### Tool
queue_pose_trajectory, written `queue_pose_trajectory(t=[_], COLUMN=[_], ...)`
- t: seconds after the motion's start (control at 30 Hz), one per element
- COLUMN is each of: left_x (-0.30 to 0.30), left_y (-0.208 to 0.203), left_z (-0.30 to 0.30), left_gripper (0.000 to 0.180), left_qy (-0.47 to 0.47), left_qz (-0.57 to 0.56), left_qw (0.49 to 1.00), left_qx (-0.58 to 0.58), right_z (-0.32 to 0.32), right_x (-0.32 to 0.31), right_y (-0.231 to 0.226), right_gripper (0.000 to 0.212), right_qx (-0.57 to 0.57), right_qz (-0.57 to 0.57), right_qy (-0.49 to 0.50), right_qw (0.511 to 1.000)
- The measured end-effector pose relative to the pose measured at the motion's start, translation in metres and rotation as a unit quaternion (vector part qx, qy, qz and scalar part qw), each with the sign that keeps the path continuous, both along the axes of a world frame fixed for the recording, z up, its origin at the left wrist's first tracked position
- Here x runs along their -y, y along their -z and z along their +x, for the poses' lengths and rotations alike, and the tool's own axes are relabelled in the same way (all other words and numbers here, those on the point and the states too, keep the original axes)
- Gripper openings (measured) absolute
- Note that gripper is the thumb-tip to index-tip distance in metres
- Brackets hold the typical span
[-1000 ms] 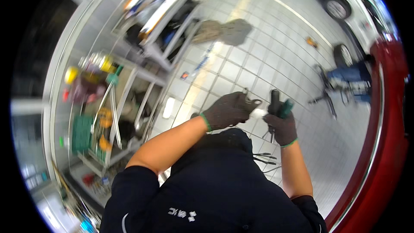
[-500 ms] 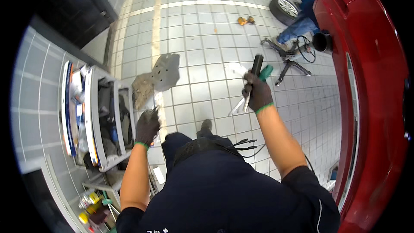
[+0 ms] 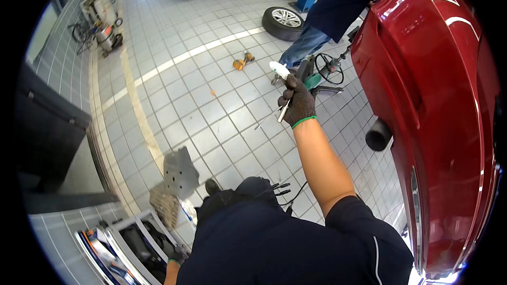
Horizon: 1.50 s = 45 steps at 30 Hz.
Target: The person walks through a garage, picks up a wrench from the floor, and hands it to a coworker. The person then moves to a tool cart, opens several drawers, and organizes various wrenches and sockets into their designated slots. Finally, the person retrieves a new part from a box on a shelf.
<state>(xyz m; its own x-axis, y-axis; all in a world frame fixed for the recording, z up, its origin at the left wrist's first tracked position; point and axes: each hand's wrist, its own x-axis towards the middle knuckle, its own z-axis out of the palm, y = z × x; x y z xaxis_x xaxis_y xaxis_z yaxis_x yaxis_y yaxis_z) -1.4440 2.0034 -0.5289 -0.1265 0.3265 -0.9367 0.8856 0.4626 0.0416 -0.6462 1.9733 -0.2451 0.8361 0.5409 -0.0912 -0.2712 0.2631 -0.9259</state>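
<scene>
My right hand [image 3: 298, 104], in a dark glove with a green cuff, is raised in front of me and closed round a bundle of screwdrivers. A white handle [image 3: 279, 69] and a green handle [image 3: 312, 81] stick out above the fist. Below it, thin metal shafts [image 3: 283, 112] point down and left. A dark handle seems to stand between the two, though it blends with the things behind. My left hand [image 3: 177, 256], gloved alike, is low at the left beside the grey shelf trolley [image 3: 113, 240]; its fingers are too dark to make out.
A red car [image 3: 438, 126] fills the right side. Ahead, a person [image 3: 338, 8] bends near its end, by a loose wheel [image 3: 284, 23]. A yellow power tool [image 3: 243, 61] lies on the tiles. Near my feet are a grey metal plate [image 3: 180, 173] and a brown cloth [image 3: 164, 206].
My view has swung toward the right, bringing in more of the person and a white car. My left hand has gone down and back beside the trolley. The right hand still grips the screwdrivers.
</scene>
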Motion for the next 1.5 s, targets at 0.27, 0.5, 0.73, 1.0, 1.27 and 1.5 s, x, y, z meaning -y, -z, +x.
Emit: queue_pose_trajectory(t=[0.27, 0.5, 0.73, 1.0, 1.27, 1.5], left_x=[-0.388, -0.482, -0.475, -0.637, -0.810, -0.856], left_y=[-0.054, -0.026, -0.030, -0.056, -0.065, -0.113], left_z=[0.202, 0.346, 0.547, 0.772, 1.002, 1.200], left_gripper=[0.025, 0.023, 0.036, 0.039, 0.045, 0.048], left_qy=[-0.022, 0.032, 0.115, 0.212, 0.355, 0.405], left_qz=[0.224, 0.170, 0.032, 0.062, 0.065, 0.110], left_qw=[0.965, 0.973, 0.989, 0.970, 0.925, 0.892], left_qx=[0.135, 0.154, 0.088, 0.106, 0.119, 0.167], right_z=[0.117, 0.316, 0.464, 0.557, 0.643, 0.656], right_x=[-0.108, -0.136, -0.177, -0.195, -0.196, -0.249], right_y=[-0.057, -0.042, -0.092, -0.109, -0.058, -0.116], right_gripper=[0.030, 0.027, 0.021, 0.015, 0.008, 0.011], right_qx=[-0.189, -0.236, -0.157, -0.164, -0.028, -0.132], right_qz=[0.082, 0.265, 0.245, 0.264, 0.235, 0.306], right_qy=[0.130, 0.190, 0.348, 0.464, 0.494, 0.580], right_qw=[0.970, 0.915, 0.891, 0.830, 0.837, 0.743])
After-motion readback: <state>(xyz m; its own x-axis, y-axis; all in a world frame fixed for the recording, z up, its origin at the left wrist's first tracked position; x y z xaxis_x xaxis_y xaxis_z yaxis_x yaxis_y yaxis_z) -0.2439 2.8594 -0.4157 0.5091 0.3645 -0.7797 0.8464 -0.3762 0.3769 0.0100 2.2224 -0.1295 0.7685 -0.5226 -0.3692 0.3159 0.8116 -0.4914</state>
